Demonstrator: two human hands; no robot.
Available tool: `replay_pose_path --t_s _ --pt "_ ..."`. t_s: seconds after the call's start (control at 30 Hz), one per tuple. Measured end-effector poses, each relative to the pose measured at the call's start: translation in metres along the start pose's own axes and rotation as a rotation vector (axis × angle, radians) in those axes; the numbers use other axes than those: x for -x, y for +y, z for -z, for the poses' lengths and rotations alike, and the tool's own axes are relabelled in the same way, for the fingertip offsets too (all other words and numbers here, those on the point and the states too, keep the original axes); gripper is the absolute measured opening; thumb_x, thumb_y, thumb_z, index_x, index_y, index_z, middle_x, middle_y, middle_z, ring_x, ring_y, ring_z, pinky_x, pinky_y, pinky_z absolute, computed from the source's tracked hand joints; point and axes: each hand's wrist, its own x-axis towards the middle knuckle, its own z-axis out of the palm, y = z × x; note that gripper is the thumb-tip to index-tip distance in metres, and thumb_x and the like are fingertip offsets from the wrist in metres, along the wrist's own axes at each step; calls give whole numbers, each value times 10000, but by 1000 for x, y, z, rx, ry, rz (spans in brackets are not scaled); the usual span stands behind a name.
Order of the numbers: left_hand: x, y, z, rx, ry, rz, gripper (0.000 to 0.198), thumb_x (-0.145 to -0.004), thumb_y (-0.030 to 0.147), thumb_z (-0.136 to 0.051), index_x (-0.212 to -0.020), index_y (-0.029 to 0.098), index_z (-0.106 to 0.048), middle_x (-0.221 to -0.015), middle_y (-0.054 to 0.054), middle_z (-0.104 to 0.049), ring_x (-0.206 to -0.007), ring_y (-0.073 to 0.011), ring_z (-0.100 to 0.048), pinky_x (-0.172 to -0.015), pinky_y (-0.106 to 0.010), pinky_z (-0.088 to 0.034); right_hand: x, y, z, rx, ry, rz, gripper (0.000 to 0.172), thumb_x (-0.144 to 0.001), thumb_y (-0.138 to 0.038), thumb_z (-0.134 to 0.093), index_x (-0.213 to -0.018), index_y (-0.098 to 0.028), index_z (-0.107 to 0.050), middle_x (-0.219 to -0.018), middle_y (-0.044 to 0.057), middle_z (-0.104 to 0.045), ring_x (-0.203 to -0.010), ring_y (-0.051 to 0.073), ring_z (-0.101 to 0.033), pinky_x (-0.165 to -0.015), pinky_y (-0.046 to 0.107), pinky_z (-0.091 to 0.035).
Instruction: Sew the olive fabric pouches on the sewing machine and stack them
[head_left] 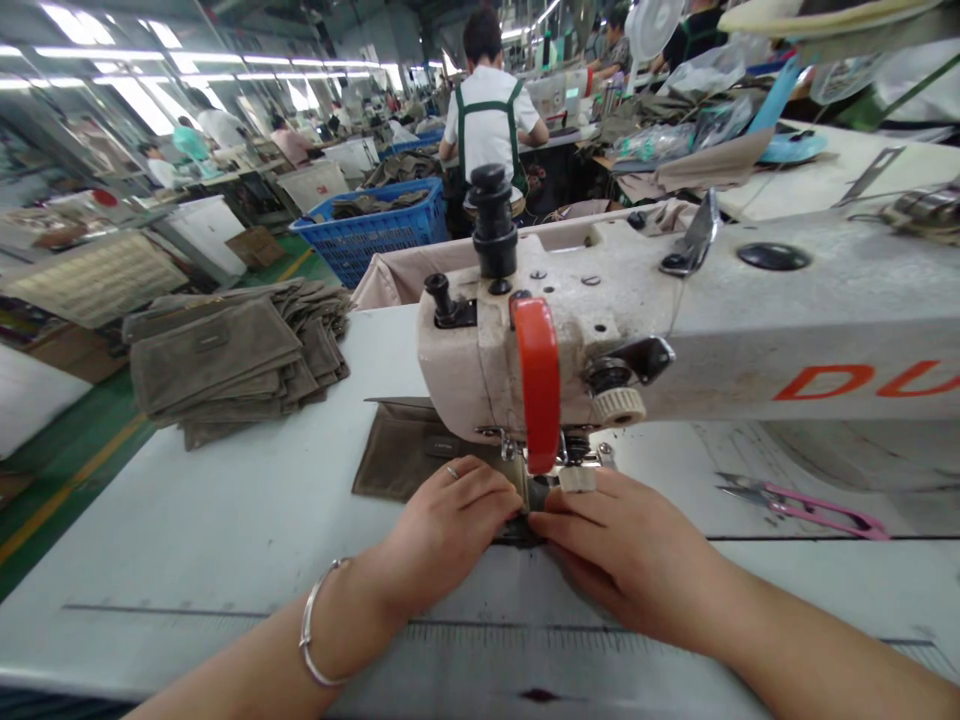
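Observation:
A dark olive fabric panel [397,455] with a small label lies under the head of a white sewing machine [480,360]. My left hand [457,520] presses on the panel's near right part, its fingers closed together on the fabric edge. Just right of it, my right hand [622,550] pinches the same piece beside the presser foot, fingertips almost meeting the left ones. The needle area is partly hidden behind the red lever guard [538,385] and my fingers.
Stacked olive fabric pieces [217,355] lie at the table's left. Pink-handled thread snips [806,505] rest right of my right hand. A printed ruler [525,635] runs along the near table edge. Beyond stand a blue basket [382,225] and a co-worker [487,120] facing away.

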Motion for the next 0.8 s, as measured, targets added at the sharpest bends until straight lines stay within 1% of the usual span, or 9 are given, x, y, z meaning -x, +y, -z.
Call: replay_pose_path --t_s 0.1,0.2,0.3,0.47,0.6,0.73,0.8 --pt "1 -3 -1 58 18 -45 200 -977 116 -413 -1022 150 -605 -961 -44 -678 -879 -151 -620 -845 -290 -506 -1 -1 -1 11 -6 -21 234 -853 -130 -515 -1040 -186 -644 -977 74 -621 -940 232 -550 -834 422 -463" --pt "-1 -4 -1 123 -9 -50 219 -977 102 -397 -989 141 -612 -926 -48 -679 -857 -146 -624 -831 -290 -508 -1 -2 -2 8 -10 -42 212 -851 -128 -510 -1001 -190 -646 -985 72 -617 -940 230 -550 -837 426 -464" --pt "-5 -5 0 162 -48 -34 232 -972 101 -392 -981 145 -619 -885 -45 -671 -838 -151 -618 -818 -299 -506 -2 -2 -3 8 0 -43 248 -838 -118 -508 -1034 -189 -642 -982 77 -619 -930 235 -552 -826 427 -475" --pt "-11 -11 2 99 -93 -32 216 -970 127 -409 -986 157 -623 -881 -38 -659 -844 -156 -613 -828 -296 -499 -3 0 -7 39 26 -58 264 -832 -121 -510 -1058 -170 -638 -1022 105 -621 -987 272 -539 -840 463 -485" --pt "-14 -20 -1 48 -100 -24 194 -975 154 -421 -957 167 -614 -877 -18 -658 -866 -153 -621 -853 -296 -495 -4 2 -11 78 45 -88 254 -829 -118 -509 -1040 -163 -642 -1058 119 -613 -978 284 -538 -819 475 -497" --pt "-12 -29 -8 67 -101 5 181 -981 185 -431 -955 187 -610 -895 2 -665 -883 -139 -633 -825 -281 -508 -4 3 -12 110 50 -114 333 -849 -125 -488 -1155 -160 -614 -1087 136 -603 -945 298 -539 -772 487 -511" --pt "-10 -31 -10 57 -79 -4 188 -986 189 -424 -966 187 -611 -907 -1 -671 -901 -144 -635 -840 -295 -506 -4 3 -11 93 55 -114 342 -858 -117 -474 -1170 -158 -606 -1090 135 -600 -940 299 -537 -772 491 -513"
